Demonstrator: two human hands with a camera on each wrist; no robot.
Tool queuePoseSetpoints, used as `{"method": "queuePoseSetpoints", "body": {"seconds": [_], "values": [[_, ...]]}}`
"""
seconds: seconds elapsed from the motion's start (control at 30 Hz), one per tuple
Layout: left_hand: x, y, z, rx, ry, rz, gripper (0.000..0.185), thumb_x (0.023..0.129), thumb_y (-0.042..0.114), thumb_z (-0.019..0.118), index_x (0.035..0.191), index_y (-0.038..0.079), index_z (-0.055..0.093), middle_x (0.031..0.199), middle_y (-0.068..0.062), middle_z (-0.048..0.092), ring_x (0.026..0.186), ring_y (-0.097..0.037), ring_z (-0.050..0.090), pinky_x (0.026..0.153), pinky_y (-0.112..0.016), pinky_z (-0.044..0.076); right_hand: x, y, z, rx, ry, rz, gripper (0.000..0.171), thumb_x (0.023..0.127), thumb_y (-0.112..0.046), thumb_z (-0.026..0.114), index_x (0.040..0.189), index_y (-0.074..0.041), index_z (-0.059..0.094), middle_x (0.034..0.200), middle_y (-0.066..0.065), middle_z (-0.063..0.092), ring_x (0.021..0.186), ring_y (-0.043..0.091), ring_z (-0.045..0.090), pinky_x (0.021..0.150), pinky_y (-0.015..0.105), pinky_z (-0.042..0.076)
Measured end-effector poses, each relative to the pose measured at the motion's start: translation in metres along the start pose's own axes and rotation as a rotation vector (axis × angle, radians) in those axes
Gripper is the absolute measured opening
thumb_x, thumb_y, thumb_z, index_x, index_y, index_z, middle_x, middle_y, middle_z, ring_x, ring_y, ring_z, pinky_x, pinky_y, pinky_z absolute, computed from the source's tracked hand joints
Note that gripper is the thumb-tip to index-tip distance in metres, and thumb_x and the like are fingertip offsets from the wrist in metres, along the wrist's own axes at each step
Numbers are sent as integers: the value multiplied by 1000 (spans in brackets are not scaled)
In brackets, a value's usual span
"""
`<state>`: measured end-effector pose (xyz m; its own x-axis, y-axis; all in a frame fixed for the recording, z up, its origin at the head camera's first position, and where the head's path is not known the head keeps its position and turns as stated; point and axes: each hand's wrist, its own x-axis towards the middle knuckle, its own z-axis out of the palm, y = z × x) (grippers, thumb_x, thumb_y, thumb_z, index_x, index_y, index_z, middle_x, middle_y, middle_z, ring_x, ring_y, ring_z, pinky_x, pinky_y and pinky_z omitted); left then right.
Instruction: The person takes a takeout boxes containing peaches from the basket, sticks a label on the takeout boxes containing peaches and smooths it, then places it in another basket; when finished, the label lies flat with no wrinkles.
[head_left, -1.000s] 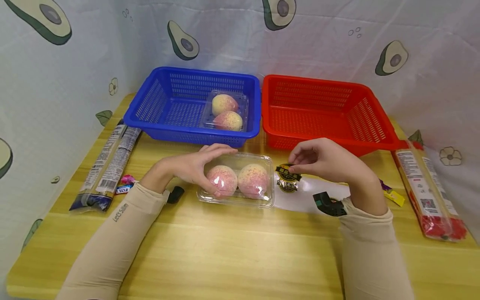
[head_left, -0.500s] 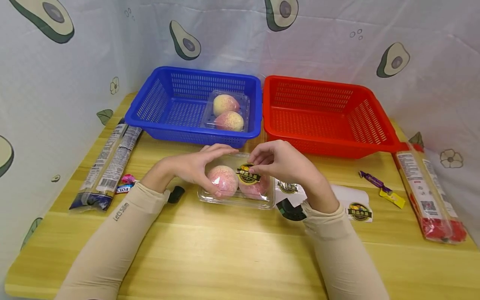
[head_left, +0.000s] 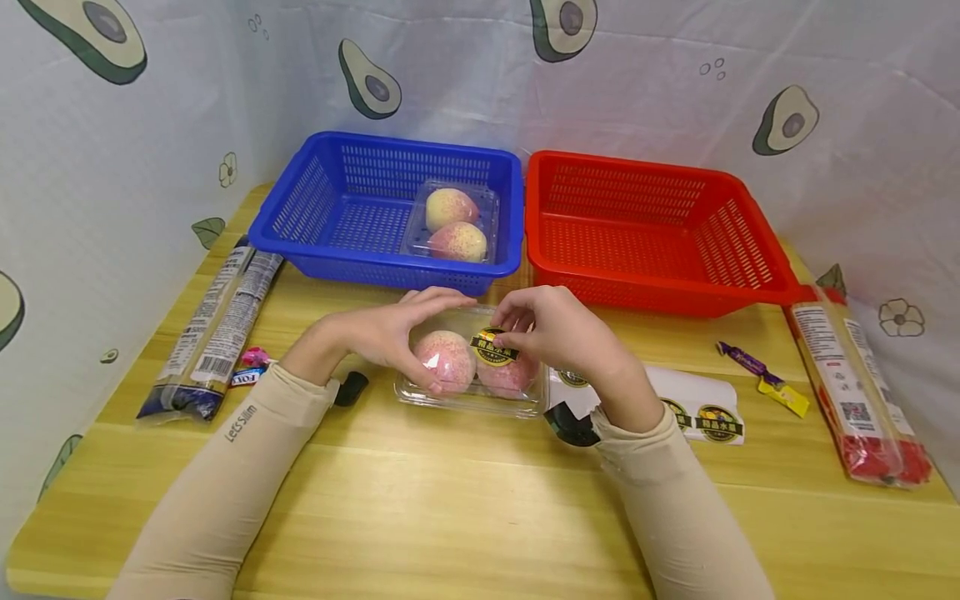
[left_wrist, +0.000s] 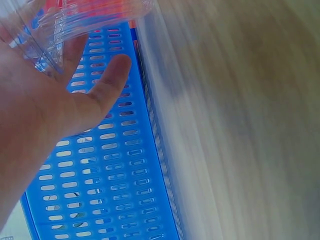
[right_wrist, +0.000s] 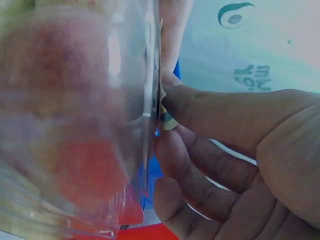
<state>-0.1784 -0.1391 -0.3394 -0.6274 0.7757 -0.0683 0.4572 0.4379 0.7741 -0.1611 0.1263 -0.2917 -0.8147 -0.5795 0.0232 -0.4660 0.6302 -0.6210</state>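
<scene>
Head view shows both hands at a clear clamshell [head_left: 471, 360] with two peaches, which sits on the table [head_left: 450, 500] just in front of the blue basket [head_left: 300, 208]. The left hand [head_left: 390, 333] cups the box's left end, fingers curved over the lid and thumb at the near side, steadying it. The right hand [head_left: 555, 329] pinches a dark round sticker [head_left: 493, 348] between thumb and fingertips and holds it against the top of the lid, about over the middle; part of it already lies flat, while the pinched edge looks not yet smoothed down. Right wrist view, close and blurred, shows the thumb and fingers [right_wrist: 210, 150] nipping the sticker's edge [right_wrist: 167, 120] right at the lid's plastic. Left wrist view shows the palm [left_wrist: 45, 100] against the box's corner, with blue mesh behind. As for progress, I judge the labelling of this box near its end: the sticker is on the lid, and what remains is pressing it flat and letting go. A second clamshell [head_left: 453, 221] of peaches already lies in the blue basket; whether it carries a sticker cannot be told. The red basket [head_left: 720, 233] beside it holds nothing visible. A backing sheet [head_left: 701, 400] with more stickers lies right of the box, partly under the right forearm. Long packets [head_left: 217, 333] and small candies [head_left: 765, 375] lie toward both table ends.
</scene>
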Motion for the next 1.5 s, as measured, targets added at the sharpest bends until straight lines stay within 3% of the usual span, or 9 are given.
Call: {"method": "queuePoseSetpoints", "body": {"seconds": [0.3,0.43,0.63,0.97,1.33,1.5], "values": [[1,-1,0,-1,-2,-5,111,70,33,93,159,19,29,160,-1,20,143,-26,19,113,-55,27,0,-3,1,-85,-1,8,7,84,-8,83,88,-8,77,83,0,65,74,19,59,61,31,52],[1,-2,0,-6,-4,-10,111,70,34,93,159,20,29,161,-1,19,143,-26,18,113,-55,27,0,-3,3,-62,-35,6,5,85,-11,82,88,-10,79,81,-3,67,73,18,58,61,31,51],[0,0,0,-6,-8,-16,111,71,35,93,160,21,28,161,0,18,143,-26,18,112,-57,28,-1,-1,3,-9,-82,-35,14,82,-16,86,94,-13,80,88,-2,65,77,20,56,66,33,50],[0,2,0,-6,-10,-28,111,70,37,92,159,23,28,161,0,18,142,-26,18,111,-57,29,-6,15,-13,-27,-116,13,26,79,-23,88,103,-18,81,101,-1,66,89,23,55,75,38,48],[-3,9,-5,62,1,-5,108,71,40,91,159,18,32,162,-3,23,144,-28,21,112,-59,28,-7,47,-23,86,-140,-20,40,80,-24,88,117,-14,76,118,6,61,102,24,52,83,42,53],[-7,11,-12,50,48,22,104,72,40,91,157,16,36,161,-4,27,146,-25,22,115,-56,25,-5,60,-22,162,-172,-20,43,81,-23,87,121,-13,73,121,5,62,102,27,52,84,46,52]]}}
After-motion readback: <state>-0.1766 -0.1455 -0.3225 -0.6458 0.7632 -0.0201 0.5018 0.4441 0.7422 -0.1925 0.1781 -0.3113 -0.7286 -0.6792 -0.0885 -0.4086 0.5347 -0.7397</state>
